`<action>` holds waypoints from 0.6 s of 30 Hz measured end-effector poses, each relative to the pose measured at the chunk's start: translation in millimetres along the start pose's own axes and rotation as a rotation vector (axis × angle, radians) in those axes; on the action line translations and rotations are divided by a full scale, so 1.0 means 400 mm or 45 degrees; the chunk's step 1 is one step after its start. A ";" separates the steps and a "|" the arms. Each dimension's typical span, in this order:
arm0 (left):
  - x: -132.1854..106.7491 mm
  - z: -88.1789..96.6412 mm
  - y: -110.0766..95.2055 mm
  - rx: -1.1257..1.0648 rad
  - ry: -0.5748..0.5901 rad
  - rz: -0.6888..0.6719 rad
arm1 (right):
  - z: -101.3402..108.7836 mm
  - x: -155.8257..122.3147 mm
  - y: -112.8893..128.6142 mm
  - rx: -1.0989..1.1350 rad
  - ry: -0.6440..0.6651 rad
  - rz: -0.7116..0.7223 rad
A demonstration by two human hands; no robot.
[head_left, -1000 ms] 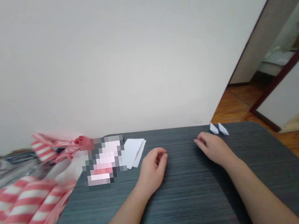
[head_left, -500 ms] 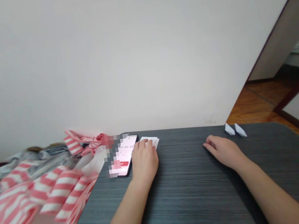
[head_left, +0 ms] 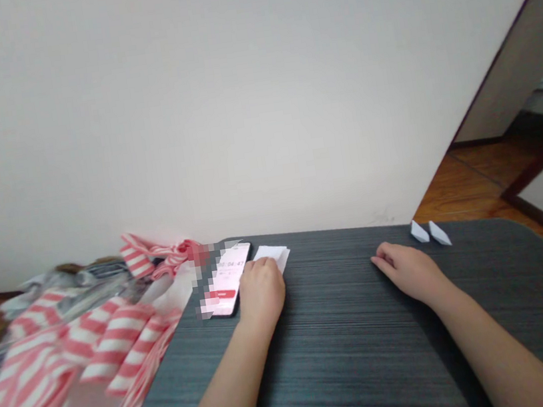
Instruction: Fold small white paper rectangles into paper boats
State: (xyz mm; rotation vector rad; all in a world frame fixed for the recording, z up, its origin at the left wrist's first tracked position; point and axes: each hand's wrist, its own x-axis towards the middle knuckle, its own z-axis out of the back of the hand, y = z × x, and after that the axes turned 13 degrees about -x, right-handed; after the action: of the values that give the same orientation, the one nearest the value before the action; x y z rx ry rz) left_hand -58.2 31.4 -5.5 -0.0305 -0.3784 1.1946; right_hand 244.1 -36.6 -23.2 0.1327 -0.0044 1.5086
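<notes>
My left hand (head_left: pixel 262 292) rests on the near part of some white sheets of paper (head_left: pixel 272 254), its fingers curled down on them and the fingertips hidden. Just left of this hand lies a phone (head_left: pixel 229 278) with a lit screen, partly blurred out by blocks. Farther right, my right hand (head_left: pixel 407 269) lies on the dark table with its fingers curled in and nothing visible in them. Beyond it stand two small folded white paper pieces (head_left: pixel 419 232), side by side near the table's far edge.
The dark wood-grain table (head_left: pixel 341 342) meets a white wall (head_left: pixel 268 109) at the back. Red-and-white striped cloth (head_left: pixel 113 340) and grey clothes are heaped on the left. A wooden floor (head_left: pixel 444 189) shows past the wall's corner at the right.
The fingers of my left hand have curled in more, and more of the white paper shows beyond them. My right hand stays in its place. The view has shifted slightly.
</notes>
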 end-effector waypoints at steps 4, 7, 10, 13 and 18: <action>-0.004 0.014 -0.018 -0.035 -0.116 -0.050 | -0.001 0.001 0.002 -0.007 -0.021 0.005; -0.011 0.014 -0.043 -0.129 -0.140 -0.157 | 0.002 0.002 0.017 0.045 -0.051 0.049; -0.022 0.001 -0.077 -0.223 -0.123 -0.323 | 0.008 -0.004 0.048 0.194 -0.083 0.104; -0.037 -0.013 -0.113 -0.317 -0.020 -0.573 | 0.014 -0.015 0.088 0.490 -0.006 0.138; -0.055 -0.009 -0.154 -0.386 0.140 -0.829 | 0.014 -0.026 0.128 0.942 0.219 0.011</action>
State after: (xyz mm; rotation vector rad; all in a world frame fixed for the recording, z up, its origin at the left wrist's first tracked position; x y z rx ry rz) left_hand -8.7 -11.1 -1.3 -0.2180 -0.4270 0.4845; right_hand 193.0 -44.5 -14.2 0.5927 0.6952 1.4631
